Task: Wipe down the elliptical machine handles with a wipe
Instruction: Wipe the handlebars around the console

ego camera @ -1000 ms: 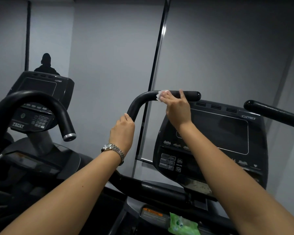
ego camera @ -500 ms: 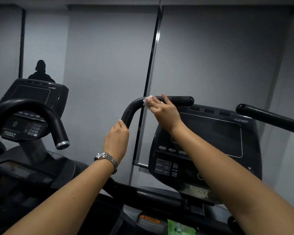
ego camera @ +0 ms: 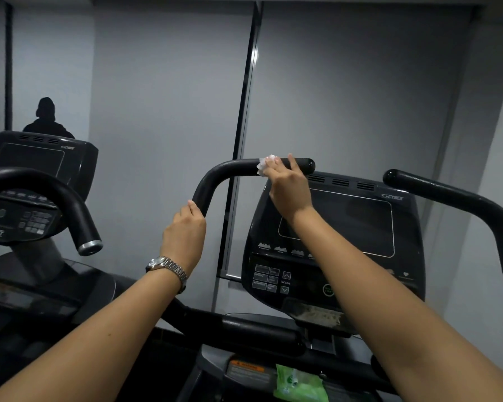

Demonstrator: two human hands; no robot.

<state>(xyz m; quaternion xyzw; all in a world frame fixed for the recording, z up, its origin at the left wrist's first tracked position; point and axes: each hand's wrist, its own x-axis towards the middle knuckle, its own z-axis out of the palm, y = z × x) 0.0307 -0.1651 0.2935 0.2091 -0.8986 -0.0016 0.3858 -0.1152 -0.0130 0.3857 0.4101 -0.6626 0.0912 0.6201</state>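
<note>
Grey wall (ego camera: 157, 97) behind. Pinching wipe (ego camera: 264, 165) on handle (ego camera: 230, 168) with right hand (ego camera: 288, 188), gripping bend with left hand (ego camera: 183, 236). Soft, limp: keep bunched.

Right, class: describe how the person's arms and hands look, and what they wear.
No sleeves show: the left arm and right arm are bare. The left hand and right hand wear no gloves. A silver link-band watch with a round face is on the left wrist; the right is bare.

Matt black handle (ego camera: 230, 169), metal watch (ego camera: 169, 266)
</note>
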